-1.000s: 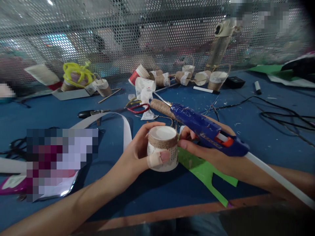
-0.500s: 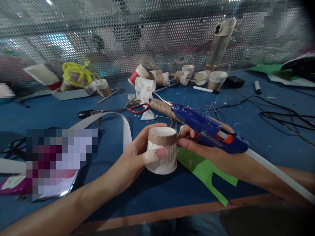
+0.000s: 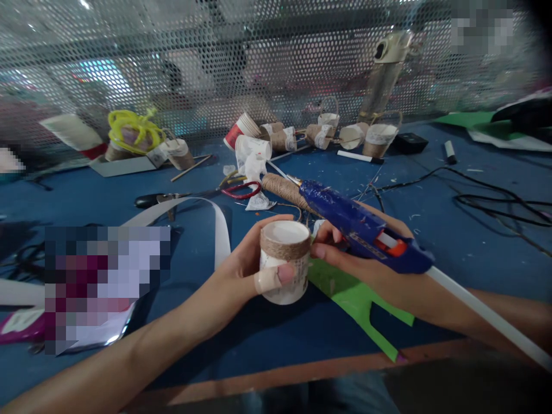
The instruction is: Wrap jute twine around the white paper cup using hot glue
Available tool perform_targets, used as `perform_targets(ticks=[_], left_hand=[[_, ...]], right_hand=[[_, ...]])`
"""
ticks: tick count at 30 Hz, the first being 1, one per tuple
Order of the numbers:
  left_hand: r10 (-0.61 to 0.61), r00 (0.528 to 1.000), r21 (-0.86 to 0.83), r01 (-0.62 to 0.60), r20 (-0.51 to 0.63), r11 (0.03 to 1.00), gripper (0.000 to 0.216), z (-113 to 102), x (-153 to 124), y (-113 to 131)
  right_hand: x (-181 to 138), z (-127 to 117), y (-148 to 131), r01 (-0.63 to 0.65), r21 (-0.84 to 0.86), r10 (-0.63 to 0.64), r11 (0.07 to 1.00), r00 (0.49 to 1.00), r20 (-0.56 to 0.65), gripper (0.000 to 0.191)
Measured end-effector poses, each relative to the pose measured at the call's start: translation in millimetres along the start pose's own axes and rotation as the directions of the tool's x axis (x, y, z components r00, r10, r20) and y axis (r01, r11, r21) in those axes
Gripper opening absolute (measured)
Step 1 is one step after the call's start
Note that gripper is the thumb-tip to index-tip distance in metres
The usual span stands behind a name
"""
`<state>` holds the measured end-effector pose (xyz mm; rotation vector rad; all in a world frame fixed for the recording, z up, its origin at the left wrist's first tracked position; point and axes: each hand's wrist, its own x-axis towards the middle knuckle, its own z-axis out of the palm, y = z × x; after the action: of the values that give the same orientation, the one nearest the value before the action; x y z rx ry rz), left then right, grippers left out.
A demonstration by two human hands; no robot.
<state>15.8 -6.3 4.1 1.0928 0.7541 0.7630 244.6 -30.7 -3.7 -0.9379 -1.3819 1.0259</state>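
Observation:
My left hand is wrapped round a paper cup, thumb with a beige plaster across its front. A band of brown twine circles the cup just below its rim. My right hand grips a blue hot glue gun, its nozzle pointing up and left, a white glue stick sticking out behind. The thumb and forefinger of that same hand meet at the cup's right side, seemingly pinching the twine's loose end, hard to make out. Behind the cup lies a spool of twine.
Red-handled scissors and white lace lie beyond the cup. Green felt is under my right hand, white ribbon to the left. Several twine-wrapped cups line the mesh screen. A black cable loops at right.
The cup has turned in my left hand, so its printed lettering has shifted, and it stands a little more upright. My right hand and the glue gun have barely moved.

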Motion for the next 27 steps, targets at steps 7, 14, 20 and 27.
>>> perform_targets(ticks=[7, 14, 20, 27], left_hand=[[-0.024, 0.995, -0.022, 0.022, -0.100, 1.000, 0.064, 1, 1, 2], [-0.011, 0.999, -0.070, 0.008, -0.051, 0.998, 0.042, -1, 1, 5], [-0.010, 0.999, 0.034, 0.009, 0.051, 0.999, 0.044, -6, 0, -1], [0.006, 0.996, 0.056, -0.011, 0.085, 0.998, 0.049, -10, -1, -2]], right_hand=[[-2, -1, -2, 0.082, -0.050, -0.080, 0.995, 0.996, 0.036, 0.034], [-2, -2, -6, 0.109, -0.115, -0.105, 0.987, 0.994, 0.037, 0.030], [-3, -2, -9, 0.145, -0.152, -0.135, 0.978, 0.988, 0.073, 0.034], [-6, -6, -7, 0.150, -0.154, -0.139, 0.976, 0.987, 0.084, 0.035]])
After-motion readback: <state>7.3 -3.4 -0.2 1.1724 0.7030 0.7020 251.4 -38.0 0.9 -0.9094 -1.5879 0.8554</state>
